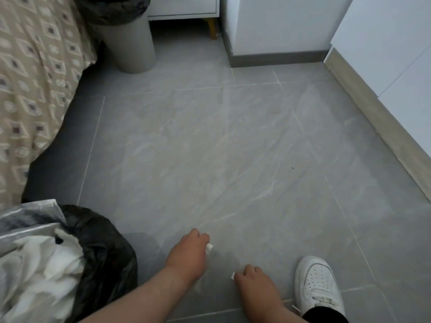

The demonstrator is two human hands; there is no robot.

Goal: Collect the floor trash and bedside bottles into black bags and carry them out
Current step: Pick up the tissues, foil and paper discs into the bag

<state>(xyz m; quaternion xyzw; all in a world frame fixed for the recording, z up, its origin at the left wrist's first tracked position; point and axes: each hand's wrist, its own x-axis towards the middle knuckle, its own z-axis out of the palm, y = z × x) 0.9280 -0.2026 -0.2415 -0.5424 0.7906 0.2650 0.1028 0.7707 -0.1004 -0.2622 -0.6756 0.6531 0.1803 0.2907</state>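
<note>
Head view: looks down on the floor [233,148], with both hands low at 6 o'clock.
Left hand [189,250]: fingers curled, pinching a white scrap [209,247] right at the tile.
Right hand [254,280]: also curled, pinching a second scrap [232,275], near the shoe [314,283] at 5 o'clock.
Bag [105,252]: black, at 8 o'clock, mouth open and well filled. White tissue [46,259] is heaped inside, and a silver packet [30,217] stands at its far edge.
Bin [130,43]: at 11 o'clock beside the bed [35,78], with a black liner [112,8] over the rim. Its contents are hidden.
Done: most floor trash looks bagged. Besides the two scraps, the tile shows only a dark speck [292,168] at 3 o'clock.
Left: the two scraps go into the bag. No bedside bottles are in view, so those likely remain, as does carrying the bags out.
</note>
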